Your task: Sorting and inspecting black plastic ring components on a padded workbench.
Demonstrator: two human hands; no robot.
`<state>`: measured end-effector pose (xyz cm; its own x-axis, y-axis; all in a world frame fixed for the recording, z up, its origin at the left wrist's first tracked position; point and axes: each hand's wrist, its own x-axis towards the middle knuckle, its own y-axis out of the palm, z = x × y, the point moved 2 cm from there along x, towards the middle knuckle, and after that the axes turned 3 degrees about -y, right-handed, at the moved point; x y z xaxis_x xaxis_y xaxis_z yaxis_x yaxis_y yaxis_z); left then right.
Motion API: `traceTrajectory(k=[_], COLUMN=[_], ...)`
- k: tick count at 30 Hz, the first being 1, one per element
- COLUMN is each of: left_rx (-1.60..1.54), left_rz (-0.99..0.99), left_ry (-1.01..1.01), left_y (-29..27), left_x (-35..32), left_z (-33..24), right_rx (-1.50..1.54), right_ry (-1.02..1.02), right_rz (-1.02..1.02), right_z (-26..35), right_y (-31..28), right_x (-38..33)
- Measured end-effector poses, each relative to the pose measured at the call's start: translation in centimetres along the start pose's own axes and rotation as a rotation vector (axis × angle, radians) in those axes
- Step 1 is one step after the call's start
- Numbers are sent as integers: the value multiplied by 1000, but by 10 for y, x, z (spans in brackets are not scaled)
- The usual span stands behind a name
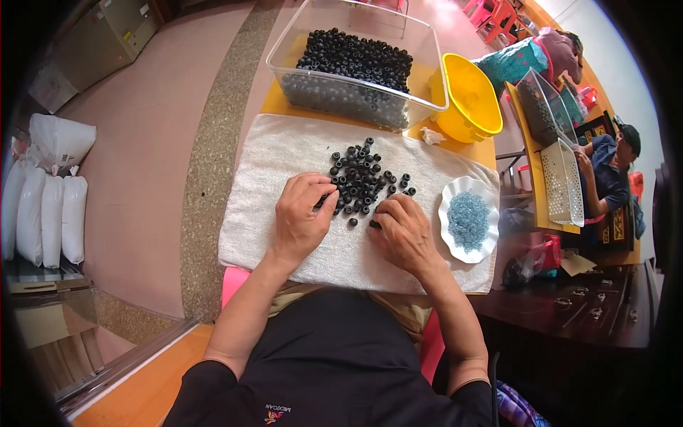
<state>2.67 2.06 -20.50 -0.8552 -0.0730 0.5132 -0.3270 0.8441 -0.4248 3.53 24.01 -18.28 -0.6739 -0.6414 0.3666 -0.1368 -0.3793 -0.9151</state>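
Note:
A loose pile of small black round beads with holes lies on a white towel. At the pile's left edge is my left hand, its fingers curled and a black bead showing between thumb and forefinger. My right hand rests on the towel at the pile's lower right, fingers bent down around a black bead at their tips. How firmly either bead is gripped is partly hidden by the fingers. To the right of my right hand stands a white scalloped dish holding small pale-blue translucent pieces.
Beyond the towel stands a clear plastic bin part-filled with black beads, with a yellow basin beside it. At right, another person sits by a white perforated basket. White sacks stand at far left.

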Motion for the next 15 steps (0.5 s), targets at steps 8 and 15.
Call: traceTrajectory(k=[8,15], left_rx=[-13,31], left_rz=[-67,54], left_ry=[52,54], left_y=[-4,1], left_x=[0,-5], left_z=[-10,-10], right_rx=[7,8], right_ry=[-69,-31], right_rz=[-77,-98], right_z=[1,2], right_y=[1,-1], right_x=[-8,3])
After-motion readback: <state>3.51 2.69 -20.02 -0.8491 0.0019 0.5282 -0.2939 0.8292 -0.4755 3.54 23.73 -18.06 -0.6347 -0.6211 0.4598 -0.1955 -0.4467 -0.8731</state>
